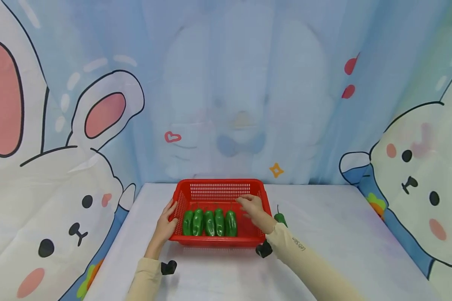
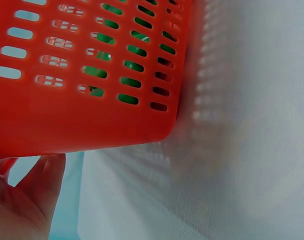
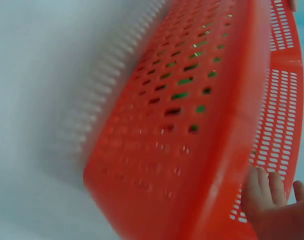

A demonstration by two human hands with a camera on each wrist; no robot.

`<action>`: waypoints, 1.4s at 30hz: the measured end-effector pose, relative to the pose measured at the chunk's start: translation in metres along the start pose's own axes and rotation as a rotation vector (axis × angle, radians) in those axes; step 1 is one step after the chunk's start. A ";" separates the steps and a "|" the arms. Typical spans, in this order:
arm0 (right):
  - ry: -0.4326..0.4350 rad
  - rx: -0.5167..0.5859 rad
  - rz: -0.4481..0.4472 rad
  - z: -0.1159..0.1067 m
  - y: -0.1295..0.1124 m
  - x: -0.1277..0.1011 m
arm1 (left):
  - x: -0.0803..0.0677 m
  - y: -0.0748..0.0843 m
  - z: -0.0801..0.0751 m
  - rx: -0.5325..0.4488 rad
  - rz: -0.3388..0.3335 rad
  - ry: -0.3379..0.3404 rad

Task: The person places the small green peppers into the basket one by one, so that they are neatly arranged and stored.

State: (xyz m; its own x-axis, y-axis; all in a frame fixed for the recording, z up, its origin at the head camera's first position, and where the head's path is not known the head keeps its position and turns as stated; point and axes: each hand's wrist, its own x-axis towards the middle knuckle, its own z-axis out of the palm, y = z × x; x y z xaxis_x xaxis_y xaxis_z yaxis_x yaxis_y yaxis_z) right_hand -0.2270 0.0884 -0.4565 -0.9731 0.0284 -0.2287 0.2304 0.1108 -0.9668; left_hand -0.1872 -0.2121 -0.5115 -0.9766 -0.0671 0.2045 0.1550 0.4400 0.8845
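Note:
A red plastic basket [image 1: 226, 241] with slotted walls stands on the table. Several glossy green peppers [image 1: 209, 223] lie side by side in its left and middle part, stems toward the back. At the left rim, my left hand [image 1: 165, 223] holds the basket's edge; the left wrist view shows fingers [image 2: 47, 182] at the rim. My right hand [image 1: 253, 209] hovers over the basket's right part with fingers loosely bent and nothing visible in them. Another green pepper [image 1: 280, 218] lies on the table to the right of the basket, partly hidden by the right sleeve.
White cloth covers the table [image 1: 324, 225]. Behind it hangs a pale blue curtain [image 1: 226, 83] printed with cartoon rabbits, close to the basket's back wall. Dark wrist-worn devices [image 1: 263, 249] sit at both cuffs.

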 end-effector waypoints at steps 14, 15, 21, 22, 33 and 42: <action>-0.088 -0.003 -0.067 -0.037 -0.011 -0.004 | -0.002 -0.006 -0.005 0.018 -0.022 -0.022; -0.083 -0.014 -0.063 -0.041 -0.011 -0.004 | -0.002 -0.006 -0.006 0.016 -0.023 -0.023; -0.039 0.020 -0.050 -0.068 -0.008 -0.005 | -0.004 -0.005 -0.006 0.000 -0.016 -0.039; -0.035 0.029 -0.057 -0.073 -0.008 -0.005 | -0.004 -0.005 -0.006 -0.002 -0.016 -0.042; 0.049 0.026 -0.072 -0.124 0.005 -0.011 | -0.006 0.001 -0.006 0.014 -0.016 -0.050; 0.080 -0.025 -0.024 -0.142 0.031 -0.014 | -0.006 0.002 -0.005 0.020 -0.009 -0.061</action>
State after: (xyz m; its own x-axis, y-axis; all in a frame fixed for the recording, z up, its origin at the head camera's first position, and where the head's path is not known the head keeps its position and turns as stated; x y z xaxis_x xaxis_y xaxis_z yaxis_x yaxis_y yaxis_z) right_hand -0.2056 0.2327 -0.4666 -0.9754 0.1043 -0.1943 0.2076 0.1369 -0.9686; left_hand -0.1800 -0.2151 -0.5095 -0.9854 -0.0164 0.1696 0.1434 0.4572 0.8777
